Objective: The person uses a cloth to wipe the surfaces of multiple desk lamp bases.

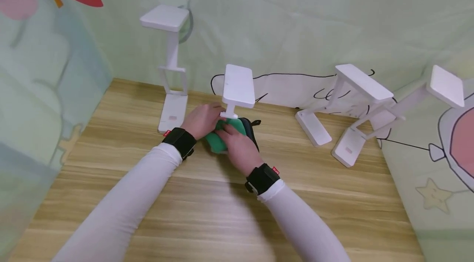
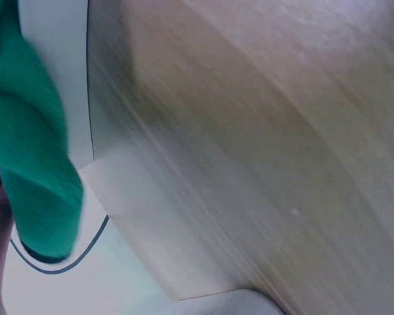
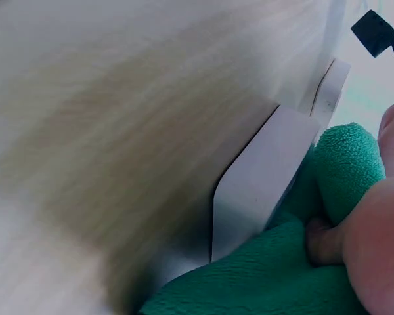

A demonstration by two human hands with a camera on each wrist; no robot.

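Observation:
A green cloth (image 1: 215, 142) lies bunched over the base of a white desk lamp (image 1: 238, 83), under its flat head. My left hand (image 1: 203, 119) grips the cloth on the left side, its fingertips close by the lamp's stem. From the right, my right hand (image 1: 242, 151) pinches the cloth, and its thumb sinks into a fold in the right wrist view. The white lamp base (image 3: 266, 174) shows beside the cloth there. A dark flat piece with a small loop (image 1: 250, 131) sticks out right of the cloth. Most of the lamp base is hidden in the head view.
Another white desk lamp (image 1: 172, 114) stands at the left. Two more stand at the right, one with a nearer base (image 1: 348, 147) and one with a base (image 1: 314, 128) farther back. Printed cloth walls (image 1: 296, 19) enclose the wooden table (image 1: 207, 216) at the back and sides.

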